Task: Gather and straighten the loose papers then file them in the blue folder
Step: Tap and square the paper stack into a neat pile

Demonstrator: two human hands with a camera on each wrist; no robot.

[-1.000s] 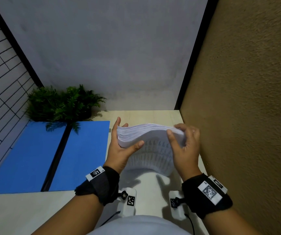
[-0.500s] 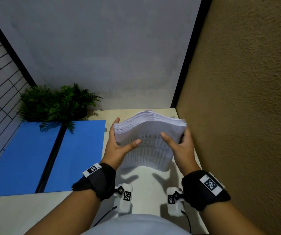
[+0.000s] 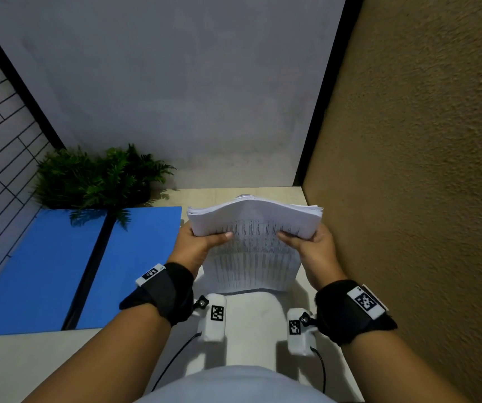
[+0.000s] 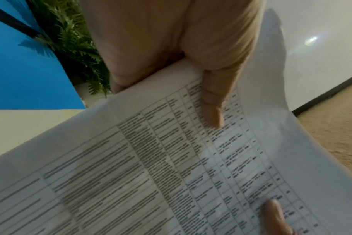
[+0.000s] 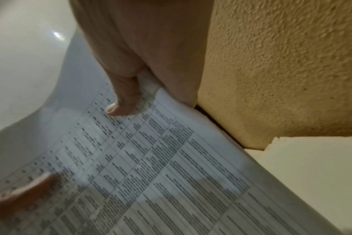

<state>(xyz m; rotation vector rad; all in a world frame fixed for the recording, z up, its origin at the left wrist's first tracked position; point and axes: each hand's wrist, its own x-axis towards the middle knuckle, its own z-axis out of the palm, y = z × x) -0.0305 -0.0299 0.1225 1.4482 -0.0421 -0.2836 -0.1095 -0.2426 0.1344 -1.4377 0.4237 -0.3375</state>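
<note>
A blue folder lies open on the table at nine o'clock of the hands, a leafy plant at its far edge, about eleven o'clock. At centre, the left hand grips the left edge of a stack of papers, thumb curled over the printed top sheet, fingers underneath. The stack stands tilted on its near edge on the table, bowed upward between both grips. At three o'clock of the stack, the right hand clamps the opposite edge, thumb pressed on the page, just beside a rough tan wall.
</note>
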